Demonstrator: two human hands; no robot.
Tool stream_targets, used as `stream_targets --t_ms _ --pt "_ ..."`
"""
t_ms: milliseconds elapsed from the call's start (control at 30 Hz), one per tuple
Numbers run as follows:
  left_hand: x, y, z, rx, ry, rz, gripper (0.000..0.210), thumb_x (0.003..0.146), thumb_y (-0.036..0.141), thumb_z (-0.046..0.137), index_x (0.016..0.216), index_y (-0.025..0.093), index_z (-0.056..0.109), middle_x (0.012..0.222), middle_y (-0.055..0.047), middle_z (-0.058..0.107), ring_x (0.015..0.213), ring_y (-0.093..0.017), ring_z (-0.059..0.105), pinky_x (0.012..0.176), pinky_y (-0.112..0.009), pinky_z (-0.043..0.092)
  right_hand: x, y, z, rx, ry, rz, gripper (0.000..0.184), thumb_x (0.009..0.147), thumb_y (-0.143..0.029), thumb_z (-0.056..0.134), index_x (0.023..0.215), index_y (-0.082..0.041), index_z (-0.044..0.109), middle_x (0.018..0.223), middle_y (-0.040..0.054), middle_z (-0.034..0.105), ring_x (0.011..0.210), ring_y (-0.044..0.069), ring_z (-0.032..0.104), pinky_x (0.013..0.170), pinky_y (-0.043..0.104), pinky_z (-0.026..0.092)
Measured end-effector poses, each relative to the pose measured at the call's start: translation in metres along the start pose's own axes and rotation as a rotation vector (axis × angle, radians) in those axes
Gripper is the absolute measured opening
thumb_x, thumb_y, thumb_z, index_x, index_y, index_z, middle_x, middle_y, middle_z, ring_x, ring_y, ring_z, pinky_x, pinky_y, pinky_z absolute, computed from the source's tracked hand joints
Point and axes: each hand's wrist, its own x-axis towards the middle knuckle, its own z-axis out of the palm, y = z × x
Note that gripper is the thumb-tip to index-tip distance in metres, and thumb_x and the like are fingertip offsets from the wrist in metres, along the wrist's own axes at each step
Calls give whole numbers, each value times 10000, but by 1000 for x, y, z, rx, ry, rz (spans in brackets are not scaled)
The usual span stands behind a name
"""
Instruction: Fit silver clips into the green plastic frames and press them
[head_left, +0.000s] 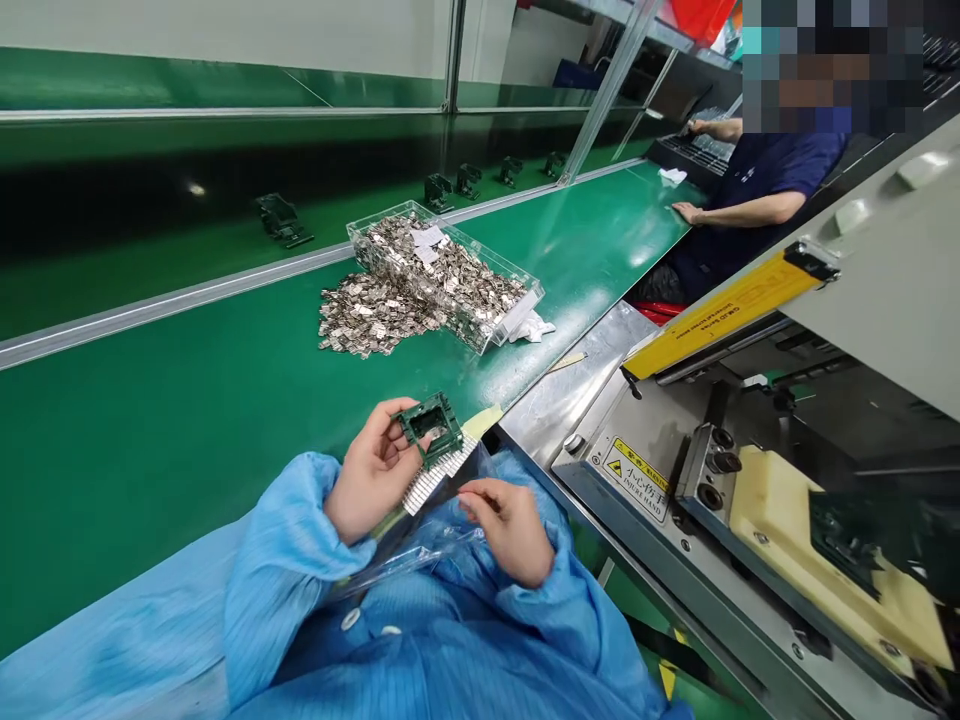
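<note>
My left hand is closed around a dark green plastic housing, its square opening turned upward. Something small and pale shows at the opening by my thumb. Just below the housing lies a strip of small silvery pieces in rows, on a yellowish backing, partly hidden by my left hand. Clear plastic film hangs under the strip at my lap. To the right of the strip, my right hand has thumb and forefinger pinched together; whatever is between them is too small to make out.
A tilted clear tray full of small metal pieces stands on the green bench, with a loose pile beside it. Several dark housings line the back ledge. A machine with a yellow bar stands right; a co-worker sits beyond.
</note>
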Motion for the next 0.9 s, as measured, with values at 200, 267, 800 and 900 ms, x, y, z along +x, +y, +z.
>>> stream_targets --t_ms 200,267,800,900 --pt "-19 -4 -14 73 -101 -38 343 845 269 603 1163 215 487 787 3 602 703 -118 610 671 -214 520 7 -52 -8 115 197 -259 116 853 -200 647 881 -252 746 845 39 637 774 187 601 672 302 492" --pt "-20 -5 -14 82 -104 -44 347 848 266 596 1174 218 487 744 14 580 702 -130 611 689 -233 525 14 -58 2 169 267 -282 135 828 -162 655 864 -260 741 898 42 603 786 180 583 661 293 488" --pt "-24 -7 -12 77 -104 33 275 883 251 541 1148 235 471 869 -10 606 690 -113 582 612 -198 487 31 -64 38 216 357 -138 107 787 -258 675 721 -203 612 1026 70 548 960 227 556 778 329 472" --pt "-23 -3 -12 74 -134 50 262 883 265 558 1131 238 478 858 2 588 671 -97 563 588 -177 466 31 -60 36 389 304 -90 191 760 -306 707 716 -200 554 1018 73 561 941 223 565 720 303 481"
